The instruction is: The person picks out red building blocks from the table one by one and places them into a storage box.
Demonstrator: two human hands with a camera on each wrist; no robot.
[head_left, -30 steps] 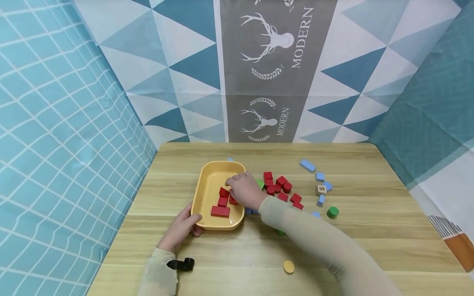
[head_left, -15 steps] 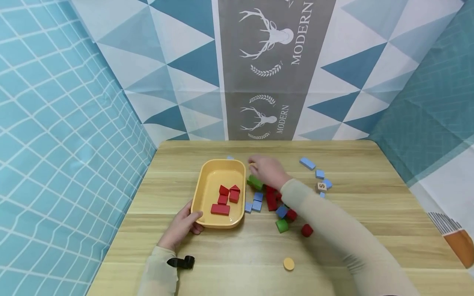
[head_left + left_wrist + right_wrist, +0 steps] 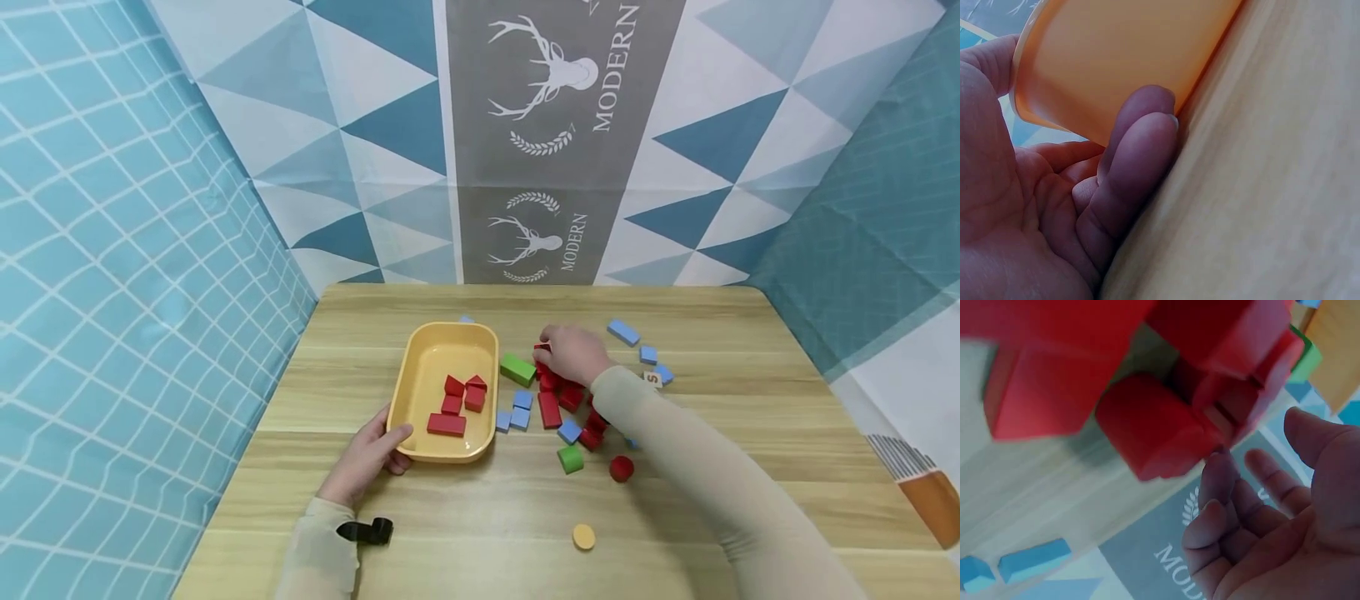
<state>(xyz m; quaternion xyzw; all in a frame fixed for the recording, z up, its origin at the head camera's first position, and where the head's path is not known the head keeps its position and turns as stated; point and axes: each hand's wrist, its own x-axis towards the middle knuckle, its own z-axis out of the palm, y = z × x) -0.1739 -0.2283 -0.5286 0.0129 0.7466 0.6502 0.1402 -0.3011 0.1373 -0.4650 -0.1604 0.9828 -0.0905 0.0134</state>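
Observation:
My left hand point(image 3: 367, 458) grips the near left corner of a yellow plastic tray point(image 3: 438, 354), thumb over the rim. In the left wrist view its fingers press against the tray's outer wall point(image 3: 1129, 50). Several red blocks lie in the tray, among them a long red block point(image 3: 446, 425). My right hand point(image 3: 576, 354) is over a cluster of red blocks point(image 3: 550, 410), partly hiding them. In the right wrist view its fingers are loosely bent, fingertips right at a red cylinder point(image 3: 1154, 428), with the thumb apart.
Green blocks point(image 3: 517, 369) and small blue blocks point(image 3: 521, 417) lie between tray and cluster. Further right are a long blue block point(image 3: 623, 332) and a lettered wooden cube point(image 3: 652, 380). Nearer are a green block point(image 3: 571, 458), a red round block point(image 3: 622, 468) and a yellow disc point(image 3: 584, 537).
My right hand has moved from over the tray rightward to the red cluster, uncovering red blocks in the tray. My left hand has kept its hold on the tray.

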